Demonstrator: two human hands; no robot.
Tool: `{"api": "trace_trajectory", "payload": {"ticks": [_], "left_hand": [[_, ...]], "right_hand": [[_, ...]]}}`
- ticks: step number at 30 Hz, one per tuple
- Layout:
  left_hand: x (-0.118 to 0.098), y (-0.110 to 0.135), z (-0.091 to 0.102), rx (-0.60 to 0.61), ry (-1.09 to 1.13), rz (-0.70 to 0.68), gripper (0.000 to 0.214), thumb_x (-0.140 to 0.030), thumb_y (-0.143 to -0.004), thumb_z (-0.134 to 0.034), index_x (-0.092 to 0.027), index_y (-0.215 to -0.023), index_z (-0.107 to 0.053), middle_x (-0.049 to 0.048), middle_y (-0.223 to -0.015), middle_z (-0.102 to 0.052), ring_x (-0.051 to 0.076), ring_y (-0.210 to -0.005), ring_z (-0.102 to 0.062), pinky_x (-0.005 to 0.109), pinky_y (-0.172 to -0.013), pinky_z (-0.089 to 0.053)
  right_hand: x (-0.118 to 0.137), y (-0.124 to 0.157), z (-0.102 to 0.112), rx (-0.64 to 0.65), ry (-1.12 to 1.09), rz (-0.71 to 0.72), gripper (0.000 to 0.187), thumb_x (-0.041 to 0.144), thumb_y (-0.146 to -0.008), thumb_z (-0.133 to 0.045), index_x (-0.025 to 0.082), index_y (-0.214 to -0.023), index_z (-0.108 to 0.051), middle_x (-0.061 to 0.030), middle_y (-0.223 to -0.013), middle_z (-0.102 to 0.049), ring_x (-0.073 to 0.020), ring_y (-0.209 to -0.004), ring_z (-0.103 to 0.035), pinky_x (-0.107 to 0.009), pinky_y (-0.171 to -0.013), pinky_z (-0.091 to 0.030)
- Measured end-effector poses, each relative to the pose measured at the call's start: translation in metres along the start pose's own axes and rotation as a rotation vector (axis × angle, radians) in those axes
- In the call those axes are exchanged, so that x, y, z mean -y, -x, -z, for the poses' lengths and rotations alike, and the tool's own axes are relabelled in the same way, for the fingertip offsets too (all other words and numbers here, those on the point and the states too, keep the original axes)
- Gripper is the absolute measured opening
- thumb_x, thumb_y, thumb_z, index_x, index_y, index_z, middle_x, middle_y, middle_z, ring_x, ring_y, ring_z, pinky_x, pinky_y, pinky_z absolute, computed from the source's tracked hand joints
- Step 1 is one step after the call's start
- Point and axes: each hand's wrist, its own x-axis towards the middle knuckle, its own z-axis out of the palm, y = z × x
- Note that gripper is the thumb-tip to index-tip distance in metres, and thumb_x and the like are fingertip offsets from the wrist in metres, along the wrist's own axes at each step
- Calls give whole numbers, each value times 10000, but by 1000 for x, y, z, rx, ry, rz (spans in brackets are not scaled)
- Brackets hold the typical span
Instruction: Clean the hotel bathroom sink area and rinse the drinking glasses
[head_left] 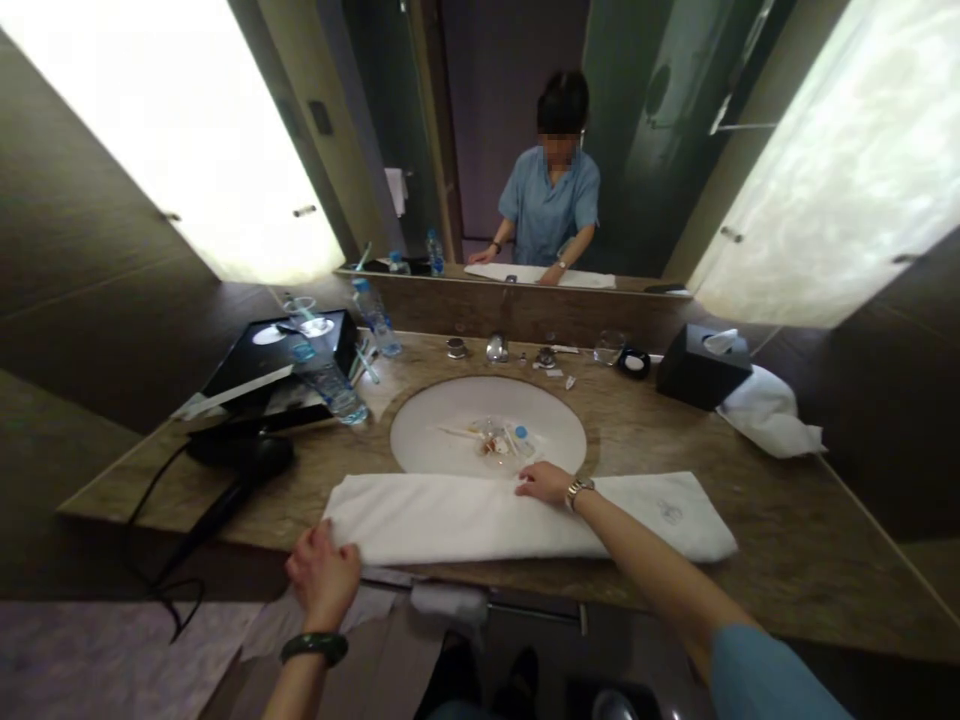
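A long white folded towel (480,520) lies along the front of the stone counter (787,540), before the round white sink (442,405). My left hand (322,575), with a green bangle on the wrist, grips the towel's near left corner, fingers curled over its edge. My right hand (546,483), wearing a watch, rests flat on the towel's far edge near the middle, fingers stretched out. Small litter and a blue cap (502,440) lie in the sink basin.
A black hair dryer (240,460) with its cord lies at the left, beside a black tray (255,365) and water bottles (330,375). A black tissue box (701,370) and crumpled white cloth (769,415) sit at the right. A mirror (510,140) reflects a person.
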Motion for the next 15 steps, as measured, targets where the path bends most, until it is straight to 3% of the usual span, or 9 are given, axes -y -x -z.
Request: {"api": "trace_trajectory", "payload": {"ticks": [3,5,8,10,12,14,15], "left_hand": [[18,1,1,-32,85,27,602,-261,-844,-356,63,-1338,-476,313,-1368,-458,422,-1351,-386,560,-1139,-317],[39,3,3,-38,139,72,626,-280,-809,-406,59,-1331,-471,296,-1331,-500,412,-1323,-418,532,-1139,-336],[79,17,4,64,202,92,642,-324,-815,-411,58,-1330,-446,265,-1287,-556,361,-1242,-501,461,-1115,-397],[103,33,0,228,242,42,603,-299,-845,-375,54,-1328,-453,249,-1283,-585,323,-1180,-561,429,-1070,-452],[112,50,-8,420,265,-92,538,-235,-864,-359,24,-1308,-517,216,-1294,-618,295,-1183,-584,414,-1070,-461],[104,62,-21,580,272,-310,498,-167,-855,-396,-46,-1299,-587,150,-1328,-632,269,-1245,-561,396,-1126,-415],[94,66,-29,642,271,-433,512,-140,-842,-429,-81,-1324,-590,120,-1369,-615,264,-1289,-532,394,-1159,-377]], "right_hand": [[13,0,1,106,82,11,276,335,-758,-728,114,-922,-758,-114,-937,-742,-244,-877,-642,-305,-766,-461],[24,27,4,188,85,23,261,366,-743,-736,128,-849,-749,-61,-817,-718,-195,-767,-601,-265,-669,-422],[57,101,7,384,-114,11,406,552,-719,-734,148,-755,-709,-6,-677,-642,-144,-635,-511,-236,-551,-356],[91,162,6,426,-306,31,547,706,-688,-699,160,-686,-684,-28,-736,-662,-162,-668,-534,-249,-577,-413],[124,220,4,302,-433,25,598,794,-661,-669,197,-668,-707,-79,-897,-715,-232,-789,-618,-324,-706,-519],[145,271,-6,7,-572,-77,531,810,-588,-706,296,-713,-759,-111,-969,-740,-302,-846,-676,-420,-756,-570],[151,292,-14,-160,-676,-166,481,796,-528,-744,362,-734,-767,-121,-921,-745,-321,-799,-692,-448,-694,-582]]}}
